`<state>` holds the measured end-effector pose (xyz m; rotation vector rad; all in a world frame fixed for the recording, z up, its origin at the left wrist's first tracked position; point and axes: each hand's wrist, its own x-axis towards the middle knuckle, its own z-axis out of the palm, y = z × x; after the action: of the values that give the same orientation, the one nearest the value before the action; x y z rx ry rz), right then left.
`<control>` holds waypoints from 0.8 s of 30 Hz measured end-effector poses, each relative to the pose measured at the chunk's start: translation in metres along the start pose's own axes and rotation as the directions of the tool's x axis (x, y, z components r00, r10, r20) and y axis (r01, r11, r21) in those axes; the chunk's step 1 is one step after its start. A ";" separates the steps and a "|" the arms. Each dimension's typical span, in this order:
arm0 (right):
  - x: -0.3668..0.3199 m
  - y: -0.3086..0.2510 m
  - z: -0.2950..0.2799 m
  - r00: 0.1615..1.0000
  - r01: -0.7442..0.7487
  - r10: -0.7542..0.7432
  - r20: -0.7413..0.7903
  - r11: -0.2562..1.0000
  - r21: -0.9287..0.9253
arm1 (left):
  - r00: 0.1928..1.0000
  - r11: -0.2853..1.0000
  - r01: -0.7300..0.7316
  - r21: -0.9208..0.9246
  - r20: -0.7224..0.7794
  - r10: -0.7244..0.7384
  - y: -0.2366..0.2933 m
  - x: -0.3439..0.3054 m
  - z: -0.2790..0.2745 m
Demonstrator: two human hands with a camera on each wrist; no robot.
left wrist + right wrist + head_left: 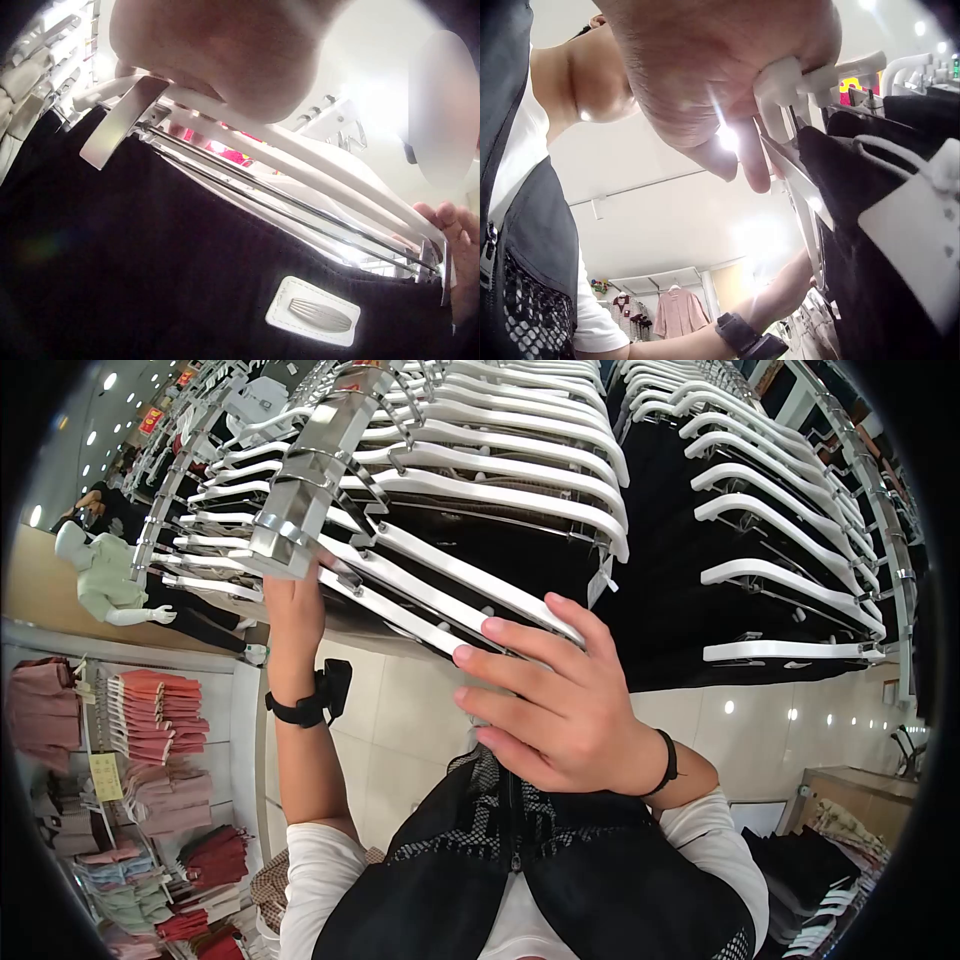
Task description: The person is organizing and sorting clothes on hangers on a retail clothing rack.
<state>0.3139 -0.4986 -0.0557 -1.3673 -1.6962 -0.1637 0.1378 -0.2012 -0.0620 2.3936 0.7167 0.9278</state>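
White clip hangers with black garments hang from a chrome rail. My left hand is at the near hangers, partly hidden behind the rail's end. In the left wrist view, its fingers curl over a white hanger, above a black garment with a white patch. My right hand spreads over the hangers' right ends, several fingertips touching them. The right wrist view has a hanger end against that palm, beside two downward-pointing fingers and a white tag.
A second row of white hangers with black clothes is at the right. Folded and hung clothes fill shelves at the left, below a pale mannequin. More clothes hang at the lower right. Tiled floor shows below.
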 end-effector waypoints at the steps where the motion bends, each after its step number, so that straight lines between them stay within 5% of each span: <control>1: 0.000 0.002 -0.001 1.000 0.003 -0.003 -0.005 1.000 0.008 | 0.997 0.999 -0.038 0.025 -0.070 0.040 -0.002 0.001 0.004; 7: 0.005 0.011 -0.002 0.998 0.045 -0.045 -0.045 0.999 -0.011 | 0.971 0.996 -0.083 -0.040 -0.226 0.072 0.007 0.002 0.017; 14: 0.009 0.012 -0.006 0.999 0.034 -0.034 -0.006 0.998 -0.052 | 0.966 0.957 -0.163 0.239 -0.160 0.205 -0.015 0.000 0.010; 24: 0.010 0.014 -0.013 1.000 -0.008 0.009 0.027 0.999 -0.036 | 0.949 0.944 -0.159 0.290 -0.220 0.227 -0.002 -0.007 0.013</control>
<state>0.3331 -0.4939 -0.0475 -1.4090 -1.7172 -0.1717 0.1416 -0.2071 -0.0748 2.6512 0.7483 1.3094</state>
